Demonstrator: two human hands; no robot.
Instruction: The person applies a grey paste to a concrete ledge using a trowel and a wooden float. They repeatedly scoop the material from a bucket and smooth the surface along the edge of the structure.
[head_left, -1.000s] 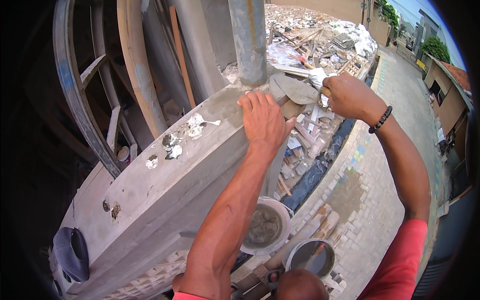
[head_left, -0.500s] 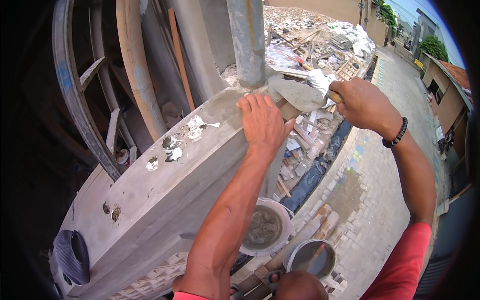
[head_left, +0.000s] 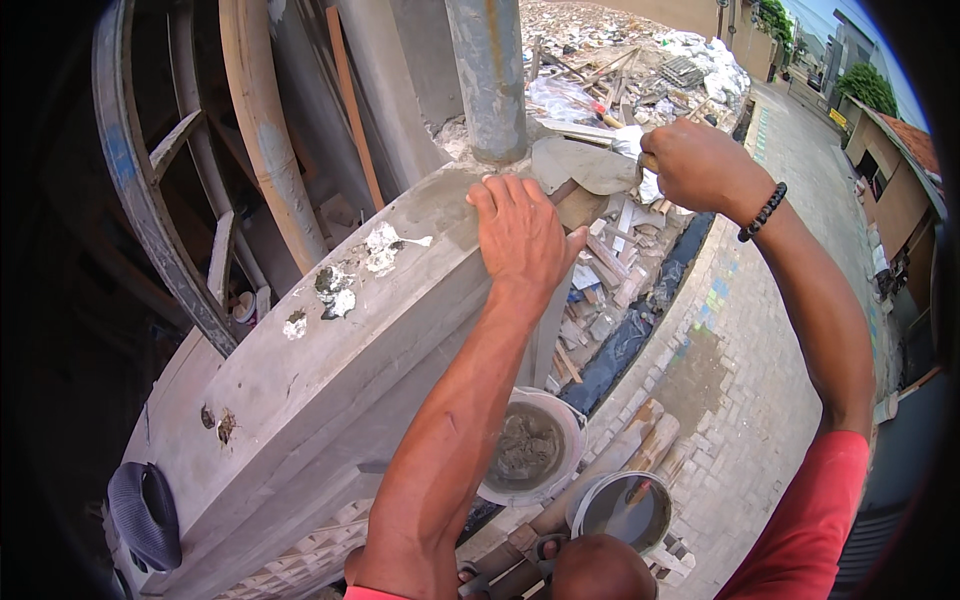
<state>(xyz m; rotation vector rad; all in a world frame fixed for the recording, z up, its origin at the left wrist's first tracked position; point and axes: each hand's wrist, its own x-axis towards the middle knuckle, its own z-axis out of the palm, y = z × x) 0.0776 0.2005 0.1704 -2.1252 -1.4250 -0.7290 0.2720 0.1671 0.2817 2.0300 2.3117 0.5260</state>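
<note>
One hand, the right hand, was closed around the handle of a trowel at the upper middle of the frame, its grey blade pointing left, near the foot of a metal pipe. The left hand lay palm down, fingers extended and gripping nothing, on the edge of a concrete wall. A knit cap sat on the wall at lower left. At lower centre, a bucket held grey wet mix; a second bucket held murky liquid.
</note>
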